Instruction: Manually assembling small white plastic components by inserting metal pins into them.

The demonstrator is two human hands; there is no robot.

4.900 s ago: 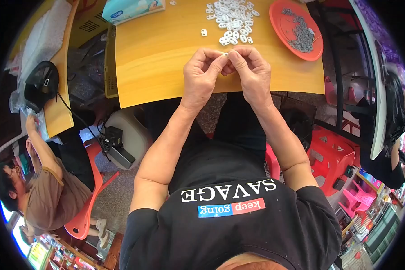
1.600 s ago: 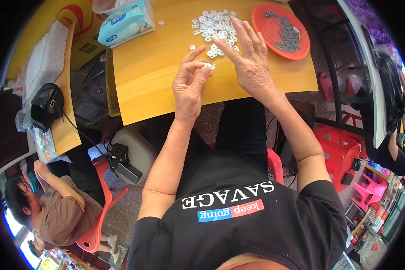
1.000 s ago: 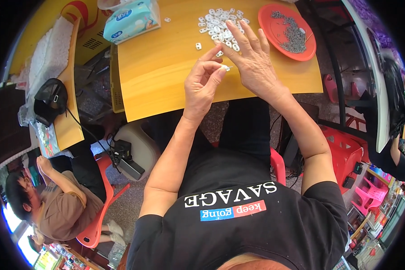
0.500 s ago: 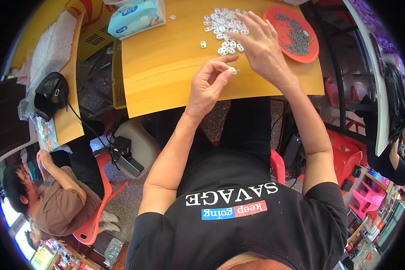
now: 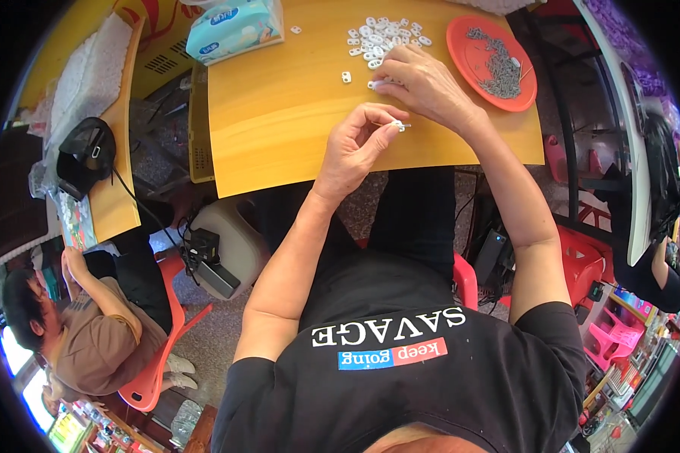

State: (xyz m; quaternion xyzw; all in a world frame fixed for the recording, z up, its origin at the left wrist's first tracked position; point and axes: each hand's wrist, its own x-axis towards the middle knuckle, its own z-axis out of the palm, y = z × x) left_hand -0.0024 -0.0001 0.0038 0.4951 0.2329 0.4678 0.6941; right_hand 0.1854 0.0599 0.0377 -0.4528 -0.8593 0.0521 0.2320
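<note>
my left hand (image 5: 355, 147) pinching a small white clip (image 5: 397, 125) above the bench (image 5: 279, 113), my right hand (image 5: 423, 83) fingers spread flat on the white clip pile (image 5: 381, 38) near the far edge, holding nothing

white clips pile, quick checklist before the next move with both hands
1. Left hand pinches a small white piece with a metal pin: ok.
2. Right hand has fingertips on the pile of white clips: ok.
3. Right hand has a clip picked up: cannot tell.
4. Red plate of metal parts beside the right hand: ok.
5. Stray clip lying apart from the pile: not ok.
</note>
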